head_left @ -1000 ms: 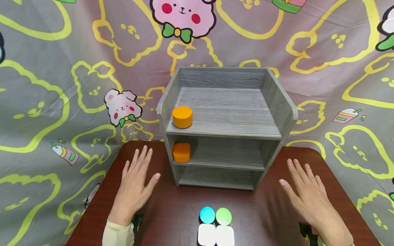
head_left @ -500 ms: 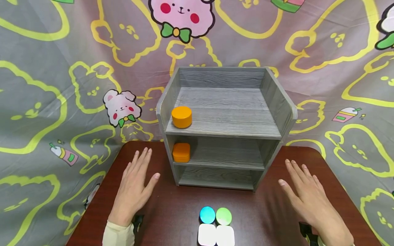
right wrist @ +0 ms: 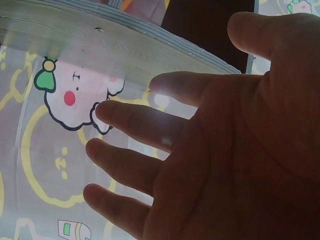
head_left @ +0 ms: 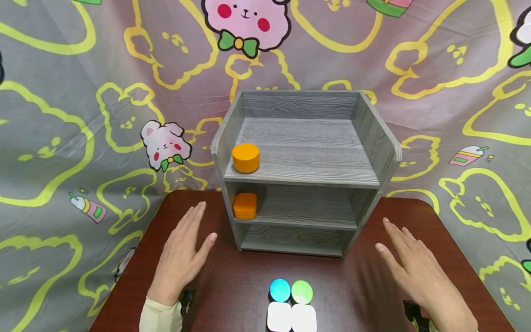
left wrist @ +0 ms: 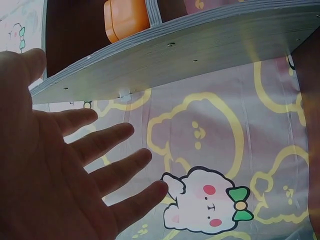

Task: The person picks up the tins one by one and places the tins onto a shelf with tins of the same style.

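My left hand (head_left: 179, 258) is held up left of the grey wooden shelf (head_left: 307, 180), fingers straight and thumb apart, touching nothing. On the other side my right hand (head_left: 419, 272) has the same pose and holds nothing. A round orange box (head_left: 246, 158) stands on the shelf's top board at its left end. Below it, on the middle board, sits a squarish orange box (head_left: 245, 206). Between the hands, at the front of the table, lie a blue round lid-like piece (head_left: 280, 290), a green round one (head_left: 302, 292) and two white squarish pieces (head_left: 280, 317), grouped closely.
The dark reddish-brown table (head_left: 232, 286) carries everything. A patterned cloth (head_left: 315, 50) with cartoon bears hangs behind and at both sides. The shelf's side wall (left wrist: 200, 50) rises near the left hand. Dark straps (head_left: 187, 299) are on both wrists.
Both hands have turned slightly, so their palms face more inward and their fingers overlap more in the head view. The boxes, lid-like pieces and shelf stay in place.
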A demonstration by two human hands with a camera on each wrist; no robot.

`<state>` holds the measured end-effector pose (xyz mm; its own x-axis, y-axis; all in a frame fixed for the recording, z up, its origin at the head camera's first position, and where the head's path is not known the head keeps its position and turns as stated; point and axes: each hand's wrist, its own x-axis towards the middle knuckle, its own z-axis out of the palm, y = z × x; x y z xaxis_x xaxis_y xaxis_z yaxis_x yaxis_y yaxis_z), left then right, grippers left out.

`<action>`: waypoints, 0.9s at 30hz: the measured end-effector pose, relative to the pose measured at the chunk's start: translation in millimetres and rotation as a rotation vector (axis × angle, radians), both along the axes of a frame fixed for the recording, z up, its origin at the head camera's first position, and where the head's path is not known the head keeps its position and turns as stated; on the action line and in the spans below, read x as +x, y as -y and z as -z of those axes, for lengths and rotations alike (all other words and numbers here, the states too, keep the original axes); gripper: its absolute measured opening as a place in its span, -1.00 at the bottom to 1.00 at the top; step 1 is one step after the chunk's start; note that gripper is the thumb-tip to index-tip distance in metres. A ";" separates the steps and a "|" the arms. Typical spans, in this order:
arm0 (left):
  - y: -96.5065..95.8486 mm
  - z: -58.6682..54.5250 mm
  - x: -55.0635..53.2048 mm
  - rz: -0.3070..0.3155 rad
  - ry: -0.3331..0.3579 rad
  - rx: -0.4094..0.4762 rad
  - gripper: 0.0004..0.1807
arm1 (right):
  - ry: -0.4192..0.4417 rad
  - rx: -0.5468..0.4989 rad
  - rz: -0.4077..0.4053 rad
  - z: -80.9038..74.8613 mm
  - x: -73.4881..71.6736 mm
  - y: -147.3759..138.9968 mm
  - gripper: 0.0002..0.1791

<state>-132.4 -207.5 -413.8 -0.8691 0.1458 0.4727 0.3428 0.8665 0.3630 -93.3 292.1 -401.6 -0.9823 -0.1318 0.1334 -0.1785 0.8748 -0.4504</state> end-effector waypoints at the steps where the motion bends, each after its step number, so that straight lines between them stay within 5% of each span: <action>1: 0.0 0.2 -0.1 0.001 -0.002 0.002 -0.18 | 0.009 -0.001 0.001 -0.8 0.4 0.3 -0.25; 27: -6.8 -0.9 -1.6 -0.023 -0.075 0.089 -0.20 | 0.008 0.061 -0.010 -11.5 4.2 8.4 -0.27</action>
<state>-134.0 -200.7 -412.9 -0.8332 0.0813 0.5469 0.3526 0.8400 0.4124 -89.0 283.7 -390.1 -0.9818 -0.1494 0.1175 -0.1844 0.8987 -0.3979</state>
